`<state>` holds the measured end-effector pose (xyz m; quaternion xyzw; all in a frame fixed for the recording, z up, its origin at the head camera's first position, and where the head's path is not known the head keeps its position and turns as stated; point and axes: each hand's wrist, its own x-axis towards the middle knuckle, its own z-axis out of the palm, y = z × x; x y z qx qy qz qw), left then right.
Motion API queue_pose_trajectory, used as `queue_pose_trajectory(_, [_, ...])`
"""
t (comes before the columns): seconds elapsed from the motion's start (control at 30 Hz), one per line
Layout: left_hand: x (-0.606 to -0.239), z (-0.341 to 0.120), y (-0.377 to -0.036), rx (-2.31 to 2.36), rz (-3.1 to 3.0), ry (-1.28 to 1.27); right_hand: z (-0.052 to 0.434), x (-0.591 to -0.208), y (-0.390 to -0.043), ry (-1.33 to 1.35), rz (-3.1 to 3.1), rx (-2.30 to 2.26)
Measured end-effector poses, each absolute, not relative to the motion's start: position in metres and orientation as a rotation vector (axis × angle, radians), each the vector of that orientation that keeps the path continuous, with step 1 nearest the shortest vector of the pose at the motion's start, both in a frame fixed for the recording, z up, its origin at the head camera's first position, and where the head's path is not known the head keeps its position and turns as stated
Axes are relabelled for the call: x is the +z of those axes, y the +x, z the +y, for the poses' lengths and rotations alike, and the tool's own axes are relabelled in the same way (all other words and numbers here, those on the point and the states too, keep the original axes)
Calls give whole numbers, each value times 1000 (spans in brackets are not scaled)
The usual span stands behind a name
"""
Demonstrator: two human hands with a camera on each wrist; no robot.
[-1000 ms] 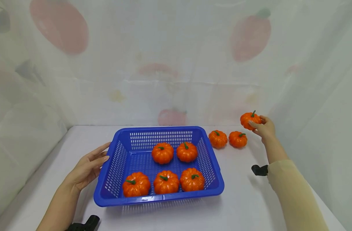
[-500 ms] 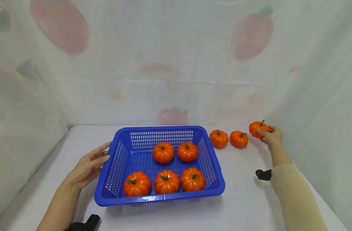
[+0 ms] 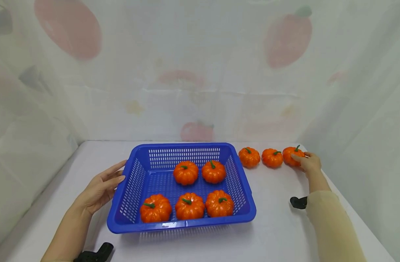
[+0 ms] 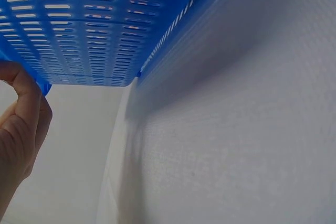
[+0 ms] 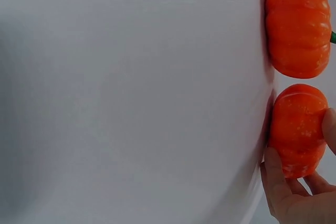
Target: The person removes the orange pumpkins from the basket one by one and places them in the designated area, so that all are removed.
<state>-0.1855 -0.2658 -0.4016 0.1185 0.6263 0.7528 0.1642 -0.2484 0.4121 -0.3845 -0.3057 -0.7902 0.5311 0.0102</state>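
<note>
At the right end of the table my right hand (image 3: 312,162) holds a small orange pumpkin (image 3: 290,156) with a green stem, thumb and fingers around its side. The right wrist view shows this pumpkin (image 5: 296,132) at the table surface, beside another pumpkin (image 5: 297,27). My left hand (image 3: 100,190) grips the left rim of a blue plastic basket (image 3: 180,227), thumb at the rim. From the left wrist, the fingers (image 4: 26,95) curl at the basket's edge. Several pumpkins lie inside the basket, among them one at front left (image 3: 155,208) and one at the back (image 3: 185,173).
Two more pumpkins, one by the basket (image 3: 249,157) and one in the middle (image 3: 272,158), form a row with the held one. A white cloth covers the table (image 3: 272,233). Pale printed sheets (image 3: 239,65) hang behind and at both sides.
My right hand has moved right and down with the pumpkin, bringing it from above the table to the end of the row. The left hand and basket have stayed put.
</note>
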Motion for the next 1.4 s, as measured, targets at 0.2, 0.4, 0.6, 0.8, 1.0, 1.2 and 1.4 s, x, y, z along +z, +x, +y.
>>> queue_pose_trajectory(0.2, [-402,-265,-185,2156,1772,341,413,-389,-250,-941,-2475,1677])
queue_pose_trajectory(0.4, [-401,-265,-185,2129,1808,309,415,-386,-251,-953,-2456,1733])
queue_pose_trajectory(0.6, [-401,-266,-186,2134,1798,338,418,-385,-251,-971,-2438,1769])
queue_pose_trajectory(0.8, [-401,-266,-185,2136,1798,318,417,-385,-251,-957,-2445,1778])
queue_pose_trajectory(1.0, [-400,-265,-184,2136,1804,313,415,-382,-250,-946,-2451,1783])
queue_pose_trajectory(1.2, [-400,-265,-184,2134,1809,307,416,-381,-248,-952,-2475,1740])
queue_pose_trajectory(1.4, [-400,-265,-184,2135,1810,305,413,-376,-245,-984,-2570,1484])
